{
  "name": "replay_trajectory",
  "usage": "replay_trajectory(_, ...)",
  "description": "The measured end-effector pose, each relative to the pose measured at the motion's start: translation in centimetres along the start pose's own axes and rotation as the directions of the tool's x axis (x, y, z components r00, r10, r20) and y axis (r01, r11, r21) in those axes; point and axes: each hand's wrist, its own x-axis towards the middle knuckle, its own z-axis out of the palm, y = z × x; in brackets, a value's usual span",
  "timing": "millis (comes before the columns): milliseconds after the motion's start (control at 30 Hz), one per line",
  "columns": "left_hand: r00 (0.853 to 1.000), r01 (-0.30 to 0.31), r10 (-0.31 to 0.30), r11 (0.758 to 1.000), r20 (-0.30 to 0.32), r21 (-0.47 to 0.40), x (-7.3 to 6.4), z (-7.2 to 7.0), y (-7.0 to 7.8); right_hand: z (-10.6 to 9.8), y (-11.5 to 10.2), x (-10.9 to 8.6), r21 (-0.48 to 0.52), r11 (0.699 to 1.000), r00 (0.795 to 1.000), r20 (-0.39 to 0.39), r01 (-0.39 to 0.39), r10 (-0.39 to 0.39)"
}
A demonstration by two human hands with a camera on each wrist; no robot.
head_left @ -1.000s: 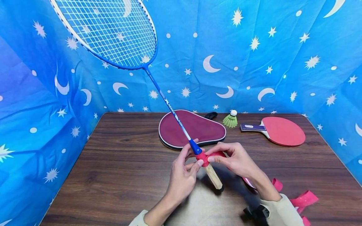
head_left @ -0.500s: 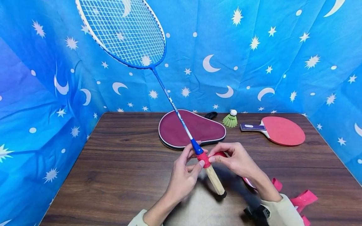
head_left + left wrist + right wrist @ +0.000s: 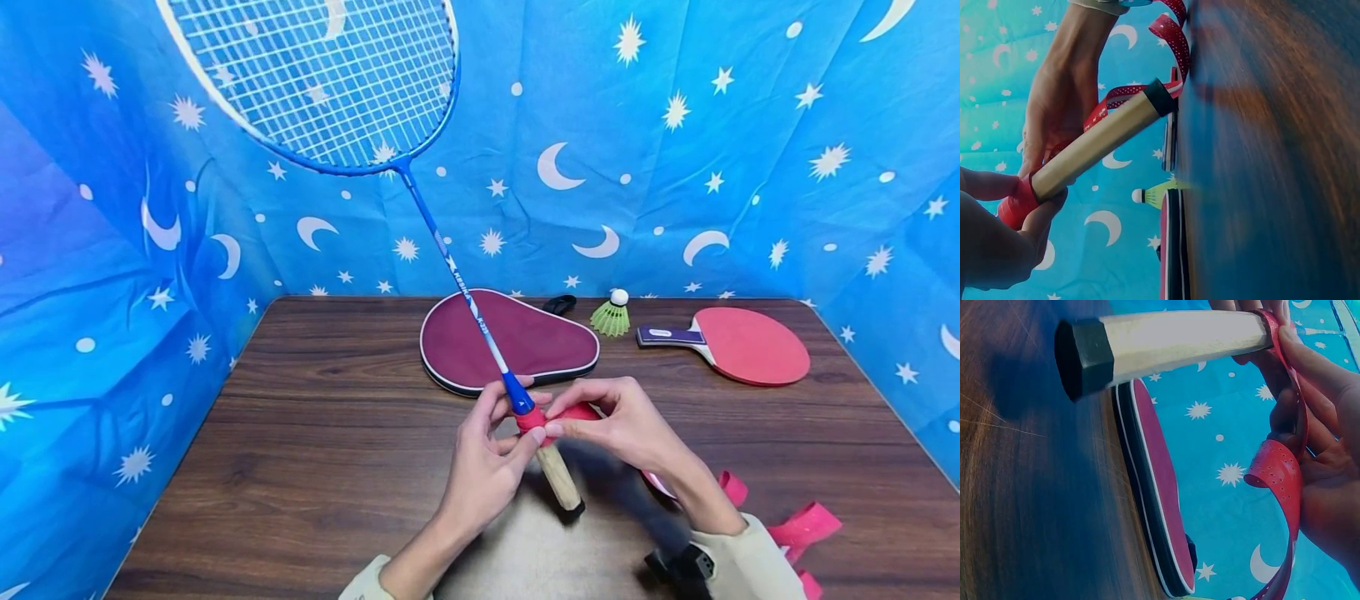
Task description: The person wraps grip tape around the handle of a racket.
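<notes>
A blue and white badminton racket (image 3: 459,283) tilts up and left above the table, strings at the top. My left hand (image 3: 480,471) grips it between thumb and fingers at the top of the handle, where red perforated grip tape (image 3: 532,419) wraps round. Below the wrap, the bare wooden handle (image 3: 1100,140) runs down to a black end cap (image 3: 1085,359). Close beside it on the right, my right hand (image 3: 637,421) pinches the tape against the wrap. From this hand a loose, curling length of tape (image 3: 1279,465) hangs down.
Behind the hands lies a maroon paddle case (image 3: 510,333) on the wooden table (image 3: 322,433). A green shuttlecock (image 3: 611,315) and a red table tennis paddle (image 3: 757,346) sit back right. More curled tape (image 3: 806,527) trails by the right sleeve. A starry blue cloth (image 3: 525,233) hangs behind.
The racket head has swung right, and its string face has turned more toward the head camera. The handle's end shifted right, then back left. Both hands stay almost in place.
</notes>
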Motion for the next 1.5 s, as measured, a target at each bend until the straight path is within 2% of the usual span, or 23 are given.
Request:
replay_trajectory(100, 1.0, -0.011, 0.012, 0.999, 0.008, -0.046, 0.0, -0.1, -0.9, 0.0, 0.1, 0.1, 0.008, 1.0, 1.0, -0.005, -0.013, 0.013)
replay_trajectory(267, 0.999, -0.039, 0.041, 0.996, 0.03, -0.075, 0.0, -0.1, -1.4, 0.0, 0.2, 0.1, 0.021, 1.0, 1.0, 0.008, -0.005, 0.005)
replay_trajectory(500, 1.0, 0.002, -0.002, 0.997, -0.001, -0.079, 0.1, -0.2, -1.5, 0.2, -1.7, -0.2, 0.046, 0.999, 1.0, 0.013, -0.016, 0.016)
replay_trajectory(567, 1.0, -0.009, 0.008, 0.998, -0.014, -0.069, 0.2, -0.3, -1.6, 0.2, -2.0, -0.3, 0.035, 0.999, 1.0, 0.003, -0.026, 0.026)
replay_trajectory(700, 0.998, -0.026, 0.025, 1.0, -0.058, -0.003, 0.2, -0.5, -1.6, 0.0, -0.9, -0.2, 0.024, 0.999, 0.999, -0.019, -0.028, 0.029)
replay_trajectory(800, 0.996, -0.016, 0.021, 0.998, -0.092, 0.06, 0.1, -0.6, -1.5, -0.2, -0.2, -0.1, 0.018, 0.999, 0.998, -0.05, -0.032, 0.033)
replay_trajectory(900, 0.995, 0.0, 0.01, 0.995, -0.1, 0.095, 0.1, -0.4, -1.5, -0.3, 0.1, -0.2, 0.02, 0.999, 0.997, -0.069, -0.033, 0.034)
replay_trajectory(1133, 0.994, -0.018, 0.029, 0.994, -0.101, 0.11, 0.0, 0.0, -1.1, 0.0, 0.0, -0.1, 0.062, 0.998, 0.998, -0.056, -0.023, 0.026)
replay_trajectory(1333, 0.99, -0.013, 0.031, 0.991, -0.134, 0.13, 0.0, 0.6, 0.7, 0.3, 0.2, 0.0, 0.059, 0.998, 0.999, -0.048, 0.015, -0.012)
replay_trajectory(1500, 0.988, -0.02, 0.04, 0.991, -0.152, 0.13, -0.1, 0.8, 1.3, 0.4, 0.2, 0.1, 0.037, 0.999, 0.998, -0.051, 0.029, -0.027)
